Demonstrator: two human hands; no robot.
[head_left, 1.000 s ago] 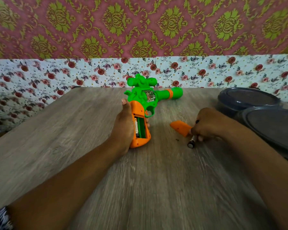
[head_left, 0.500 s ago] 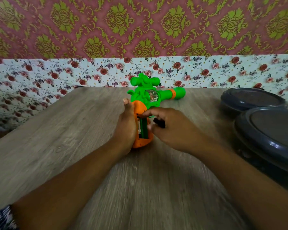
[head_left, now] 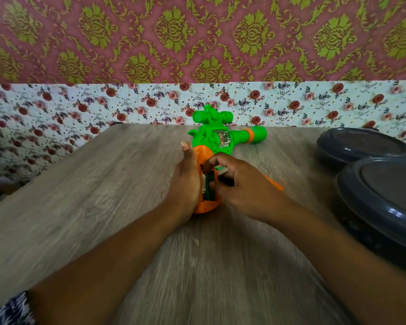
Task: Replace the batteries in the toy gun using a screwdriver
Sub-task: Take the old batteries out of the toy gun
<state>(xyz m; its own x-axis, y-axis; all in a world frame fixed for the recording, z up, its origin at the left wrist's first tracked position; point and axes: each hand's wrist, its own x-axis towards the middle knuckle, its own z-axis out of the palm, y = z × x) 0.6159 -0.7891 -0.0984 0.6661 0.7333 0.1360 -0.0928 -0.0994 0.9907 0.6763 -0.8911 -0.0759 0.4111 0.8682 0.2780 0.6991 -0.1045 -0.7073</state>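
Note:
A green toy gun with an orange grip lies on the wooden table, barrel pointing right. The grip's battery bay is uncovered, and one battery shows in its left slot. My left hand holds the grip from the left, thumb stretched up along it. My right hand is at the bay from the right, its curled fingers holding a dark battery beside the bay. An orange cover piece peeks out behind my right hand.
Two dark grey round lidded containers stand at the right side of the table. A floral-papered wall runs along the table's far edge, just behind the gun.
My right hand left the spot by the orange cover, came left with the battery and reached the open bay. Since half a second ago it has barely shifted. My left hand kept its hold.

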